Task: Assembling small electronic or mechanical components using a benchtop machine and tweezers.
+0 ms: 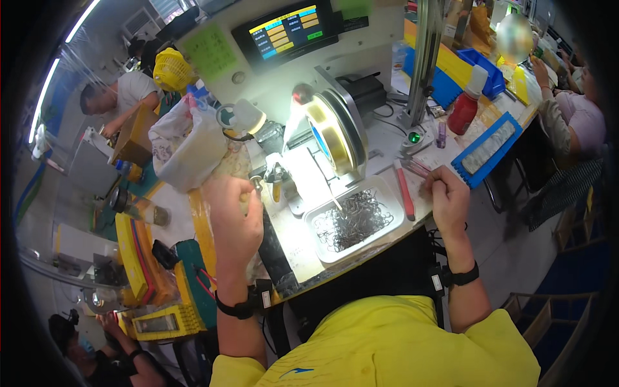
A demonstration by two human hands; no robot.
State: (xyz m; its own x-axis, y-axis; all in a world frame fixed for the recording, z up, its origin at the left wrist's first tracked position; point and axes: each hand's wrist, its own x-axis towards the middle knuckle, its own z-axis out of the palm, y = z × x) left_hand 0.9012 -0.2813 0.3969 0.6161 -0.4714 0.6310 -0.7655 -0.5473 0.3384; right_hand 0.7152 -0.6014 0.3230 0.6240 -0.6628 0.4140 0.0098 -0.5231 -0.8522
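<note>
My left hand [233, 216] is closed, its fingers pressed together beside a small metal fitting [256, 183] at the machine's lower left. What it holds, if anything, I cannot make out. My right hand [449, 198] is curled at the table's right front edge; its fingertips are partly hidden. Next to it lies a red-handled, pen-like tool [405, 191]. Between my hands stands a white tray [327, 257] heaped with small dark bent metal pieces [354, 222], like hooks. Over the tray hangs a lit spool [331, 137] mounted on the machine [277, 80].
A screen [284, 32] tops the machine. A white bag-lined bin [187, 151] and a glass jar [151, 211] stand left. At right are a red bottle [463, 111], a blue holder [487, 149] and a metal post [425, 58]. Other people work on both sides.
</note>
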